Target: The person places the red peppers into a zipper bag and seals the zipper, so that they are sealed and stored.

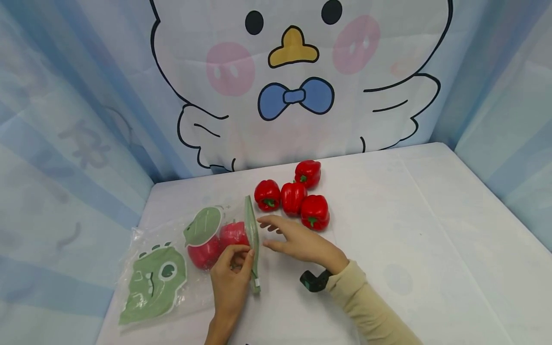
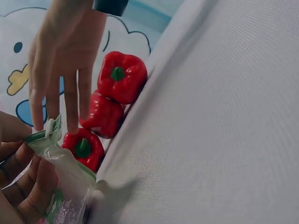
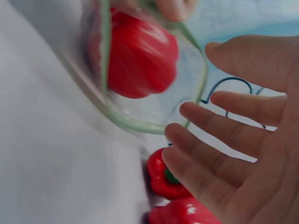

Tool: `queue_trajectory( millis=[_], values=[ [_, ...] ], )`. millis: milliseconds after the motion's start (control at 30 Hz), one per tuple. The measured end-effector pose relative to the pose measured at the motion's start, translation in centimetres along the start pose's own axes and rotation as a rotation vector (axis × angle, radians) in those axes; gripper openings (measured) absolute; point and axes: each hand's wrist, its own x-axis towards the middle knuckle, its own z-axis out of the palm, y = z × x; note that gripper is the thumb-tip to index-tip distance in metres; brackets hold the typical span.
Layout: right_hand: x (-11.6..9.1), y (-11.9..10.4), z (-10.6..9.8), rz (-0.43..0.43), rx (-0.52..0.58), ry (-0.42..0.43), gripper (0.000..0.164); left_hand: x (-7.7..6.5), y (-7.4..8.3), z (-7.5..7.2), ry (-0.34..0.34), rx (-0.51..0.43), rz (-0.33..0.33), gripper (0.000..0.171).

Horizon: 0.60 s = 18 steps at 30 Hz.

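Observation:
A clear zip bag (image 1: 155, 282) with a green dinosaur print lies on the left part of the table. Two red bell peppers (image 1: 204, 254) are inside it. My left hand (image 1: 230, 282) pinches the bag's green zip edge (image 1: 252, 225) between thumb and fingers. Seen from the right wrist, the bag's mouth gapes, with a bell pepper (image 3: 142, 60) just within. My right hand (image 1: 302, 242) is beside the mouth, fingers extended and holding nothing; whether its fingertips touch the rim is hard to tell. Several loose bell peppers (image 1: 294, 199) sit together just beyond it.
A white cloth covers the table (image 1: 409, 230). Behind it hangs a curtain (image 1: 297, 134) with a cartoon bird, and blue-white curtains (image 1: 64, 167) flank both sides. A dark wrist camera (image 1: 315, 281) sticks out at my right wrist.

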Motion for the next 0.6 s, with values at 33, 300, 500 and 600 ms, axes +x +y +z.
queue_trajectory(
  millis=[33, 300, 500, 600],
  values=[
    [-0.1, 0.0, -0.3, -0.009, 0.010, 0.008, 0.058, 0.0, 0.0, 0.0, 0.001, -0.007, 0.000, 0.016],
    [-0.8, 0.8, -1.4, -0.082, 0.047, 0.100, 0.052, 0.1, 0.1, 0.1, -0.004, 0.002, 0.001, 0.016],
    [-1.8, 1.8, -2.2, -0.106, 0.031, 0.147, 0.050, 0.1, 0.0, 0.0, 0.001, 0.018, 0.001, 0.016],
    [-2.2, 2.4, -2.8, -0.129, 0.021, 0.182, 0.048, 0.0, -0.1, 0.1, 0.003, 0.007, 0.010, 0.016]
  ],
)
